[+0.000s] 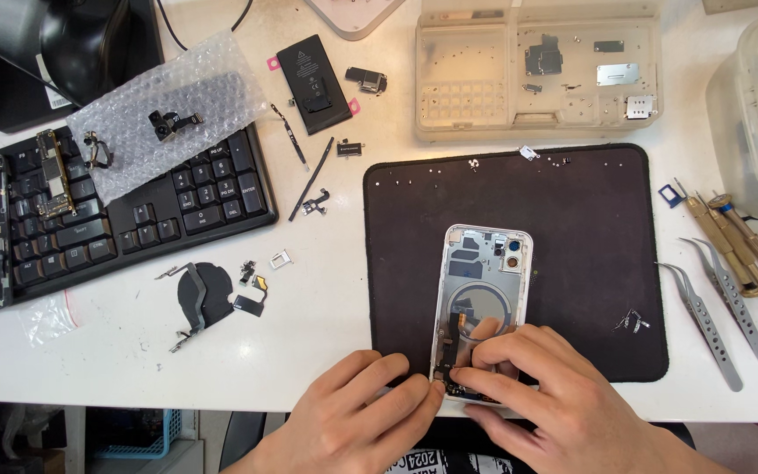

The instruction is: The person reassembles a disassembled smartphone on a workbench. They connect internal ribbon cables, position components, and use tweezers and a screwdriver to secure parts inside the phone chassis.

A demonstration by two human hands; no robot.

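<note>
Phone housing (482, 290) lies on mat (572, 219), keyboard (133, 211) to its left

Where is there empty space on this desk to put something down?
The dark mat is bare right of the phone shell, up to the small screws. White desk is bare between mat and round black coil. It is crowded around the keyboard, battery and tweezers.

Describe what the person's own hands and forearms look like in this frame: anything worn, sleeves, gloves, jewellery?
Both hands are bare: the left hand and the right hand wear no gloves, and no rings show on the visible fingers. No watch or band shows at either wrist, and no sleeve reaches the visible forearms. Fingernails look short and unpainted.
</note>
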